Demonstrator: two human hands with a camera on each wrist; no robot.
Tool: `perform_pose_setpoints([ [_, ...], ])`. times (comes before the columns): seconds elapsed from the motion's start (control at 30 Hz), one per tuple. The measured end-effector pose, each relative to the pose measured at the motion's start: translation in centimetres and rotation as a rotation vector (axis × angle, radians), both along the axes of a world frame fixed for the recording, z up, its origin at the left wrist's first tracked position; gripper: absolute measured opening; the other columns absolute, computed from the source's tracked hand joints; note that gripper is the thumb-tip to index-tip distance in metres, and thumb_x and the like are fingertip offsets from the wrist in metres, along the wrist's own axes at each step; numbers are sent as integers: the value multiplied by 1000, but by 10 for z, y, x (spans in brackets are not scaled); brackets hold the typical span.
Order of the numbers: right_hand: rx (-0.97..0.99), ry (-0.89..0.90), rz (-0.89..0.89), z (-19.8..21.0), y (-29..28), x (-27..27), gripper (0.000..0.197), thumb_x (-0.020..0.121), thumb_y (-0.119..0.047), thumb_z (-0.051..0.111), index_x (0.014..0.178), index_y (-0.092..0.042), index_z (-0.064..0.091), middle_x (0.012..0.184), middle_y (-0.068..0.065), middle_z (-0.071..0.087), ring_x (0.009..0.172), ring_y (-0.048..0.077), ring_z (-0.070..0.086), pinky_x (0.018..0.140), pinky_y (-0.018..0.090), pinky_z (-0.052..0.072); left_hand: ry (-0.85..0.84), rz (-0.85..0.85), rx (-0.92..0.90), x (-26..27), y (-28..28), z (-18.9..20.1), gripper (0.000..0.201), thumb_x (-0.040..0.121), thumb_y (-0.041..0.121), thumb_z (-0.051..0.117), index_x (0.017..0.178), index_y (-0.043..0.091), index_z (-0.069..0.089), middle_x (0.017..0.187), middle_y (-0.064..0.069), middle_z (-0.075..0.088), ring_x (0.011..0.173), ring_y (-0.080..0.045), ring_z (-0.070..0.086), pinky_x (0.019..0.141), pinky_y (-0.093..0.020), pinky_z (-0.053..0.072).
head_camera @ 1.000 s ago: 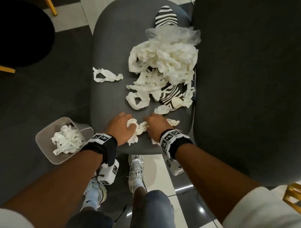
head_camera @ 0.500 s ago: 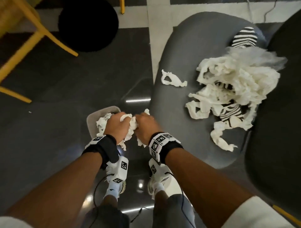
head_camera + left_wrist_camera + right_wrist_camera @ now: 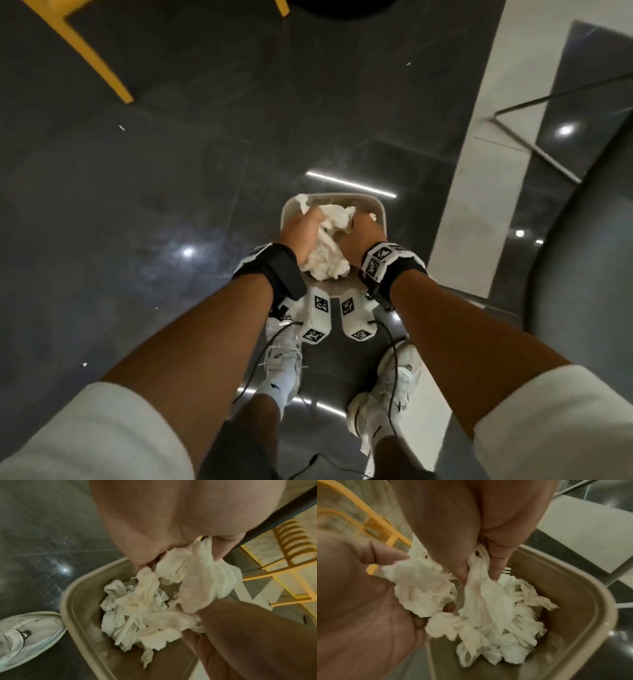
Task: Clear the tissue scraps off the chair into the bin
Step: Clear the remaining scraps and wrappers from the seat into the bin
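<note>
Both hands over the bin point(image 3: 378, 209). My left hand point(image 3: 301, 230) and right hand point(image 3: 359, 236) each clamp a wad of scraps point(image 3: 327, 253), fingers curled round it, not yet dropped. Earlier scraps already lie inside. Chair seat out of view; remainder unknown.

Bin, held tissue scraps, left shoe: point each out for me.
bin point(image 3: 381, 209): head view, far right corner of its rim.
tissue scraps point(image 3: 327, 255): head view, middle of the wad between both hands.
left shoe point(image 3: 25, 634): left wrist view, its white upper.
</note>
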State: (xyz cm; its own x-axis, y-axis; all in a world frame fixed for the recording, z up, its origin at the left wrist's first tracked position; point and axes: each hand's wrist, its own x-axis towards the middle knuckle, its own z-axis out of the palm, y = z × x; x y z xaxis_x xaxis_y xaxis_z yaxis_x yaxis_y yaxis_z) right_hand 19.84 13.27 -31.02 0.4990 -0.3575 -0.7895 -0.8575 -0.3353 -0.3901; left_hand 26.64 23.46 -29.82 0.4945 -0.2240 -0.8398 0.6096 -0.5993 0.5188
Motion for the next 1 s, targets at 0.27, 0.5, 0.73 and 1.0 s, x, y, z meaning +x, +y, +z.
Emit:
perform_pose_setpoints([
  [0.27,81,98,128,-28,-3,-19,88,90,-4,55,158,-35,7,163,7,21,147,30,31,115,42,37,76,-297,109,3,13,-30,34,82,32,54,110,16,63,114,-6,62,99,-25,58,81,-35,46],
  [0.5,24,28,68,60,-16,-39,58,92,-16,55,148,-19,40,148,11,48,133,31,50,110,37,42,-120,-558,228,2,-13,30,28,92,13,47,101,-10,61,112,-31,61,107,-44,57,81,-42,43],
  [0.73,-31,-183,-164,168,-102,-120,29,95,-18,49,117,-23,66,111,2,73,103,23,68,95,34,52,-401,-652,84,-44,-136,117,31,85,21,60,116,19,60,115,-2,66,109,-24,63,97,-39,50],
  [1.0,-281,-218,-466,212,-231,-276,22,93,-23,54,111,-23,67,109,0,74,97,21,67,89,32,53,-747,-1126,-115,-171,-313,140,74,75,34,68,144,31,41,152,-1,30,137,-30,32,113,-41,32],
])
